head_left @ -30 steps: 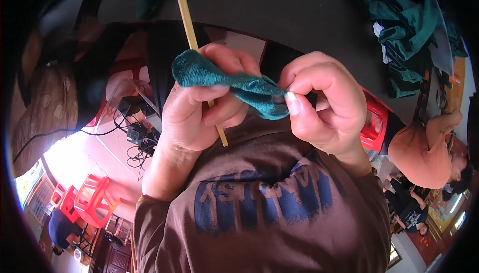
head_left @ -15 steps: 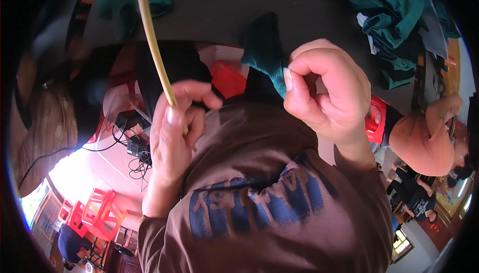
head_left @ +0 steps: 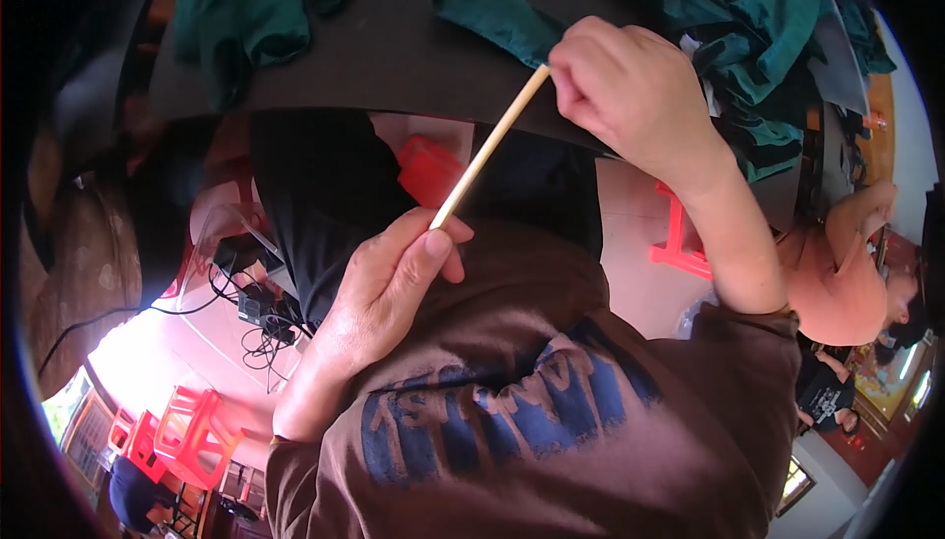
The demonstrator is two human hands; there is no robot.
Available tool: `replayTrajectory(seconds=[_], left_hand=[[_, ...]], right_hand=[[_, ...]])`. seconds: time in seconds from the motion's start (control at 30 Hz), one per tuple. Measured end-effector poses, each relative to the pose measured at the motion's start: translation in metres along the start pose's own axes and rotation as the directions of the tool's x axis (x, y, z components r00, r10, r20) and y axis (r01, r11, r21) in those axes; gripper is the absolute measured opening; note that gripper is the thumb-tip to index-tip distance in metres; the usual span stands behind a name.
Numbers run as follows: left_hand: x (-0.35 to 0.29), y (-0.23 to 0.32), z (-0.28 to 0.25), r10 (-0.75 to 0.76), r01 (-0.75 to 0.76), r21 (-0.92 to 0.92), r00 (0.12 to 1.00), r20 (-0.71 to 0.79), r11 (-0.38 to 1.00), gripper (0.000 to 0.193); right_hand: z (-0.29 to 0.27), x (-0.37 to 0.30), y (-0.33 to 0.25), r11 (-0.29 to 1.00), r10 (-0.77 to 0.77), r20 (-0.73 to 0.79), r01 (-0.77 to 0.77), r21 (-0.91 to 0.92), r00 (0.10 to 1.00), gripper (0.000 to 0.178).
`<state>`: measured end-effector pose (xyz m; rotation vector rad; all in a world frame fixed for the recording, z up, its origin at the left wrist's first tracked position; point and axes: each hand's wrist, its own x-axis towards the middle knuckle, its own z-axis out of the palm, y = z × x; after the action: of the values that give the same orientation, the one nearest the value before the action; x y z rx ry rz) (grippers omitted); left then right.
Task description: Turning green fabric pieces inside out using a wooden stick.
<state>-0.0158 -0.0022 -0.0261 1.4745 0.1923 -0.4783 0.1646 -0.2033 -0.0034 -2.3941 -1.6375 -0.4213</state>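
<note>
The left hand [head_left: 399,273] is closed in a light pinch, thumb pressed over the bent forefinger, with the stick [head_left: 492,145] between them. It has the stick by its lower part, which seems to leave most of the length free and slanting up toward the right hand [head_left: 630,96]. How much of the stick runs on inside the palm cannot be seen.

The right hand is at the stick's upper tip, fingers curled in and knuckles turned up toward the camera. The near end of the green strip [head_left: 497,17] passes out of sight at these fingers; whether they grip the strip, the stick's tip or both, I cannot tell. The strip stretches away beyond the tip, over the dark worktop [head_left: 394,57], which probably takes the weight of its far end.

To the right of the stick's tip, a pile of green cloth [head_left: 758,37] is heaped loosely on the worktop, and another green cloth [head_left: 241,7] drapes well to the left of the stick. With the cloth lying to either side, the space around the stick seems to leave both hands room to work. Below the worktop, right of the stick, is a red stool [head_left: 679,244].
</note>
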Motion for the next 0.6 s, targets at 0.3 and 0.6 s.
replayTrajectory(seconds=[0.3,0.6], left_hand=[[0.005,0.000,-0.002,-0.103,0.103,0.031,0.994,0.028,0.994,0.031],[0.015,0.008,0.005,-0.208,0.211,-0.041,0.976,0.060,0.977,0.033]], right_hand=[[0.007,-0.006,-0.012,0.834,0.389,-0.088,-0.310,0.457,0.917,0.015],[0.008,-0.008,-0.009,0.843,0.347,-0.110,-0.259,0.472,0.931,0.015]])
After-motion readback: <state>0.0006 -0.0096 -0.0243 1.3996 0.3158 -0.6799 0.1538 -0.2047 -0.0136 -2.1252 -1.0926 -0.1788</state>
